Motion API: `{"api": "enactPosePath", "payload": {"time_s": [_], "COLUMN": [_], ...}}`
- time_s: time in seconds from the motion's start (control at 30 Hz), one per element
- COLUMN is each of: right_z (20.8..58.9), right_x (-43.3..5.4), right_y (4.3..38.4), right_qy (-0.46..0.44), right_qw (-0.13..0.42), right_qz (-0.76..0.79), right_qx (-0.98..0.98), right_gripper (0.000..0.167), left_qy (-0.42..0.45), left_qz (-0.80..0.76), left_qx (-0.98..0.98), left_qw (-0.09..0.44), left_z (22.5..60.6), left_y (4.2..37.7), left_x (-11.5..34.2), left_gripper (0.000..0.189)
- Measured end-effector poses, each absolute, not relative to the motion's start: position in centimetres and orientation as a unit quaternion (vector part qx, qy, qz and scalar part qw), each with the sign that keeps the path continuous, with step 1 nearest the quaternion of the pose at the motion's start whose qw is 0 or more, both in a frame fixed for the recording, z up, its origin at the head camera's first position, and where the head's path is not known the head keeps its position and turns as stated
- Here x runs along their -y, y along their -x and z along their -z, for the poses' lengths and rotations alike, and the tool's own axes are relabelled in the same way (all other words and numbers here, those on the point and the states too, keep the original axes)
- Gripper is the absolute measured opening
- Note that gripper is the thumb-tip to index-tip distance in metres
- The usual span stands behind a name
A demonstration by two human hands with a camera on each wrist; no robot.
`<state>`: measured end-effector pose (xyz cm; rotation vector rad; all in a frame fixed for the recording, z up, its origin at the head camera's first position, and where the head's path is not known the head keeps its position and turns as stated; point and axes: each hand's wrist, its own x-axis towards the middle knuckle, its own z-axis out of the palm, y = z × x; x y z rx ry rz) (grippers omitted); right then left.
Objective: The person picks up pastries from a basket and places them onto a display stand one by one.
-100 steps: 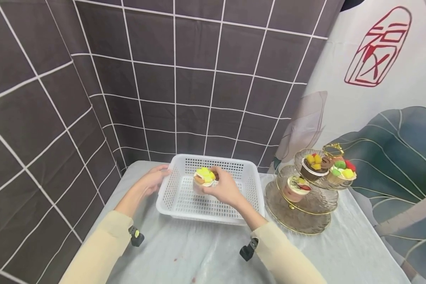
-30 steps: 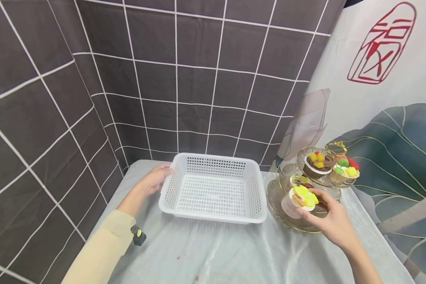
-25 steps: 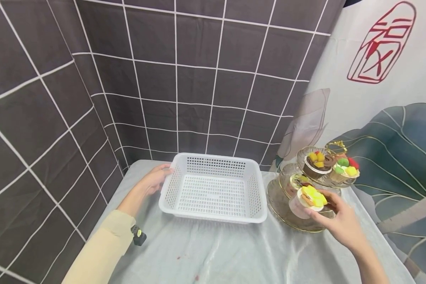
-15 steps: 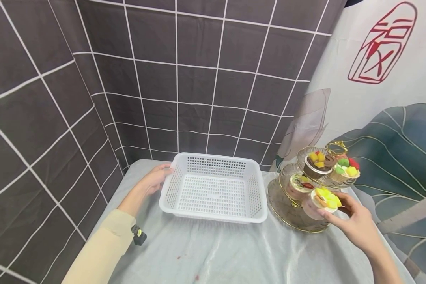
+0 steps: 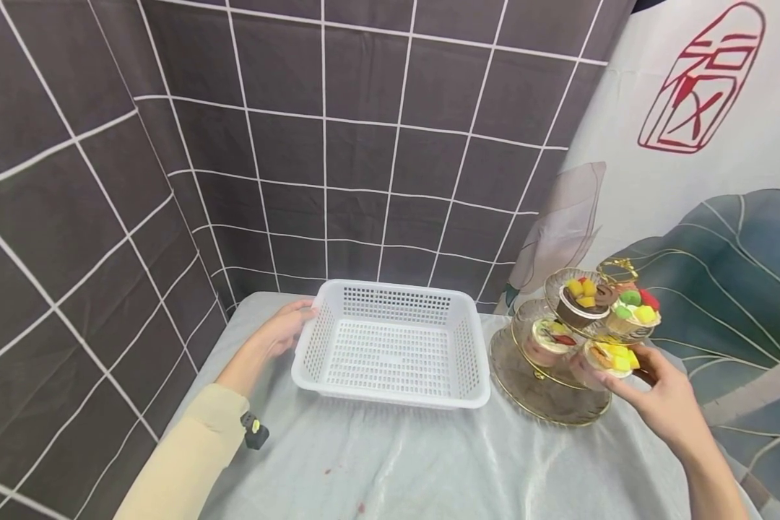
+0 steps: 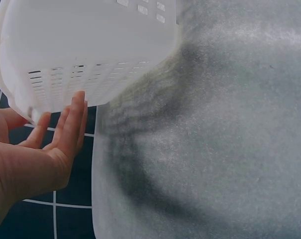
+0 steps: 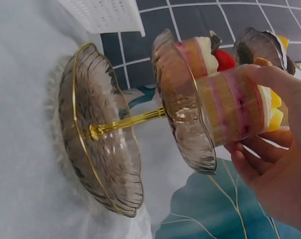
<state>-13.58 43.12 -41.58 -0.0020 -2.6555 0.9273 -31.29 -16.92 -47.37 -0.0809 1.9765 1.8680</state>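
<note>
My right hand [image 5: 672, 404] grips a clear cup of layered cake [image 5: 603, 365] topped with yellow fruit pieces, thumb on one side and fingers on the other. In the right wrist view, the base of this cake cup [image 7: 235, 107] is right at the middle plate of a gold-stemmed three-tier stand [image 7: 108, 144]. Beside it on that plate is another cake cup [image 5: 547, 341] with a red fruit slice. My left hand [image 5: 286, 328] touches the left end of a white perforated basket [image 5: 390, 399]; its fingers lie fairly straight against the outer wall in the left wrist view.
The stand's top plate carries a chocolate cupcake [image 5: 583, 302] and a fruit-topped tart [image 5: 632, 310], under a gold handle [image 5: 617, 269]. A pale cloth covers the table [image 5: 390, 462]. Dark gridded fabric [image 5: 364, 159] hangs behind and at the left.
My right hand has taken the yellow-topped cake cup out of the basket, carried it right and brought it to the stand's middle plate. My left hand stays at the basket's left end.
</note>
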Motion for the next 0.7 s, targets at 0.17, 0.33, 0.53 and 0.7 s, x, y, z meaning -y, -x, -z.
{"api": "enactPosePath", "payload": {"time_s": [0.17,0.33,0.53,0.7], "right_z": [41.5,41.6,42.1,42.4], "right_x": [-43.5,-43.4,-43.3,-43.4], "right_y": [14.3,15.0,15.8,16.0], "right_qy": [0.011,0.023,0.035,0.042], "right_qw": [0.152,0.150,0.162,0.161], "right_qz": [-0.310,-0.298,-0.302,-0.290], "right_qx": [0.938,0.942,0.939,0.942], "right_gripper": [0.077,0.080,0.078,0.077], "left_qy": [0.028,0.030,0.030,0.029], "left_qz": [-0.672,-0.673,-0.675,-0.677], "left_qx": [-0.710,-0.709,-0.708,-0.705], "left_qw": [0.209,0.208,0.206,0.209], "left_z": [47.4,47.5,47.7,47.7], "left_y": [31.4,31.5,31.5,31.5], "left_x": [16.9,16.9,16.9,16.9], "left_gripper": [0.051,0.052,0.053,0.053]}}
